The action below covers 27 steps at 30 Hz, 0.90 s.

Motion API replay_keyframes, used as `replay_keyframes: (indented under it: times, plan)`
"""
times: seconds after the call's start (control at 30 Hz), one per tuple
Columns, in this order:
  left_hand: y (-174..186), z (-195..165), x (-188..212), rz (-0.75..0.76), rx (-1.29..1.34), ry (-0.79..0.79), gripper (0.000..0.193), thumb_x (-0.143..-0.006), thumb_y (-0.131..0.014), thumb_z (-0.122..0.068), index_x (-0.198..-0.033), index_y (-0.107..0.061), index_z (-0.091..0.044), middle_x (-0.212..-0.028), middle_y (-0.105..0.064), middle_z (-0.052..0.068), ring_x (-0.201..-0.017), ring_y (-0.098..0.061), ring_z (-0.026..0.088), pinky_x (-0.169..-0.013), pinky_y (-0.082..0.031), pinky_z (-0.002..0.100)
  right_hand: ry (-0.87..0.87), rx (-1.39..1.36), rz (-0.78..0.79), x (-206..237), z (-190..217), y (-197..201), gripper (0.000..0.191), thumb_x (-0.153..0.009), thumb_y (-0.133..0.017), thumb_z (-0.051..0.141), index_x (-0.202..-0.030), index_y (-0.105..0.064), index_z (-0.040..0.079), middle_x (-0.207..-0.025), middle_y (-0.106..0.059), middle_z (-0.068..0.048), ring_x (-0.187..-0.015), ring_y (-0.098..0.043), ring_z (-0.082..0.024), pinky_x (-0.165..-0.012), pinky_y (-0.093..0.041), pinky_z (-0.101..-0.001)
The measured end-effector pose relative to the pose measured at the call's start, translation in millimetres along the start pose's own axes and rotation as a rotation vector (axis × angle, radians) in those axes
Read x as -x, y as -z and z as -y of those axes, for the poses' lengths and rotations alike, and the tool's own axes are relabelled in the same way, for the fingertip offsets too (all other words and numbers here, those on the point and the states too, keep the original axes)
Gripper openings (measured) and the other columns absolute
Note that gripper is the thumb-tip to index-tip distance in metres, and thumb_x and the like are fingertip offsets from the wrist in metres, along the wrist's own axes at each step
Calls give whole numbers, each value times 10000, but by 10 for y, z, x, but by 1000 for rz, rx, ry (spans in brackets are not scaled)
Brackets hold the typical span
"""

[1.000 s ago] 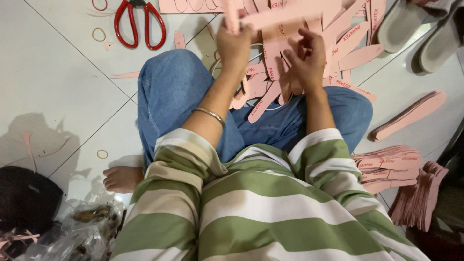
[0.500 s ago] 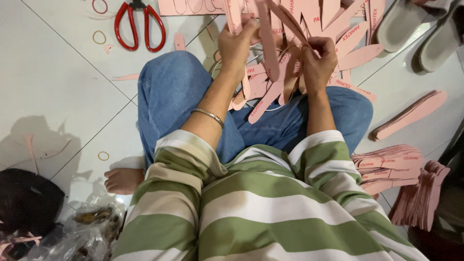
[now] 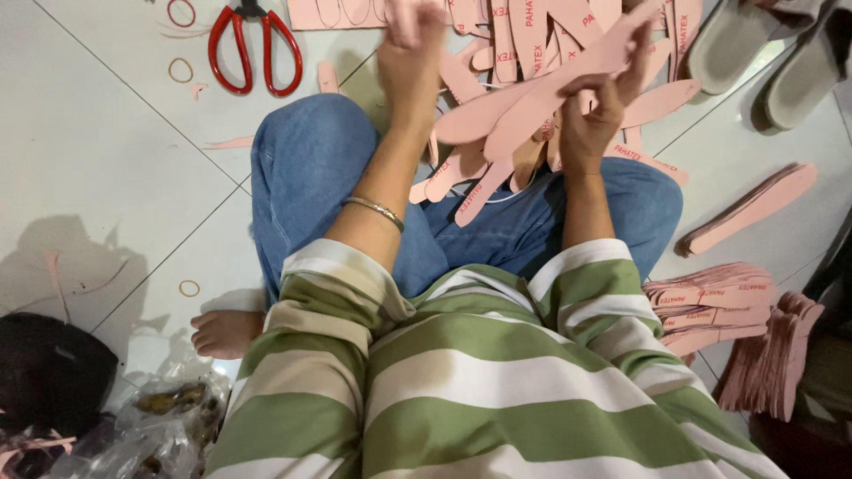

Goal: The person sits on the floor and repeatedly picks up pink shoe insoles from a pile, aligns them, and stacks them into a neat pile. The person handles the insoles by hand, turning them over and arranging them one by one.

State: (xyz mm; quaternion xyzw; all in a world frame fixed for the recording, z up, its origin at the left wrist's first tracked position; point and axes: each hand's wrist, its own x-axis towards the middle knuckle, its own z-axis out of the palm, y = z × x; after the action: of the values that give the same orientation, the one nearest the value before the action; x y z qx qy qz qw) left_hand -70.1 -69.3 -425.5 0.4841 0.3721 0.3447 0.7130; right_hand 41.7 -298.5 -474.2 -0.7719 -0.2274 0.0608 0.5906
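Observation:
I sit cross-legged on a tiled floor in blue jeans and a green-striped shirt. My right hand grips a few long pink insole-shaped pieces that fan out to the left and up. My left hand, blurred with motion, is raised near the top edge just left of those pieces; whether it holds anything is unclear. A loose heap of more pink pieces lies on the floor and over my lap beyond the hands. A thin metal bracelet circles my left forearm.
Red-handled scissors and rubber bands lie at upper left. Stacks of pink pieces sit at right, another stack above them. Grey slippers at top right. A black bag and clear plastic bag at lower left.
Both hands have risen toward the top of the view. The right hand now holds the pink pieces fanned out leftward, and the left hand has pulled away from them, up and to the left.

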Motion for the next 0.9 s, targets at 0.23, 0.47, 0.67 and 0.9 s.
replay_keyframes:
  times: [0.23, 0.47, 0.67, 0.9]
  plan:
    - [-135, 85, 370, 569, -401, 297, 213, -749, -794, -157, -930, -782, -46, -773, -751, 13, -692, -696, 84, -646, -572, 272, 242, 122, 99, 130, 173, -121, 189, -868, -638, -163, -911, -679, 16, -1655, -299, -175, -1448, -446, -207, -1160, -413, -341]
    - [-141, 247, 310, 422, -464, 220, 243, -716, -802, -130, -945, -767, -58, -778, -767, 21, -687, -734, 113, -645, -591, 272, 124, -245, 235, 26, 271, -179, 195, -1003, -645, -101, -1136, -670, 39, -1679, -303, -96, -1446, -455, -202, -1161, -436, -319]
    - [-114, 318, 247, 312, -259, 173, 241, -764, -790, -21, -1002, -757, -39, -778, -733, 14, -700, -696, 103, -642, -573, 261, -221, -495, 319, 115, 364, -215, 518, -937, -720, -11, -1372, -481, 135, -1194, -544, -79, -1053, -593, -92, -932, -534, -240]
    - [-125, 200, 217, 288, -195, 118, 255, -807, -762, 11, -1058, -738, -25, -854, -769, 32, -773, -733, 118, -715, -605, 258, -288, -428, 323, 90, 192, -133, 259, -1086, -720, -34, -1287, -556, -27, -1145, -699, -129, -1007, -687, -176, -891, -578, -288]
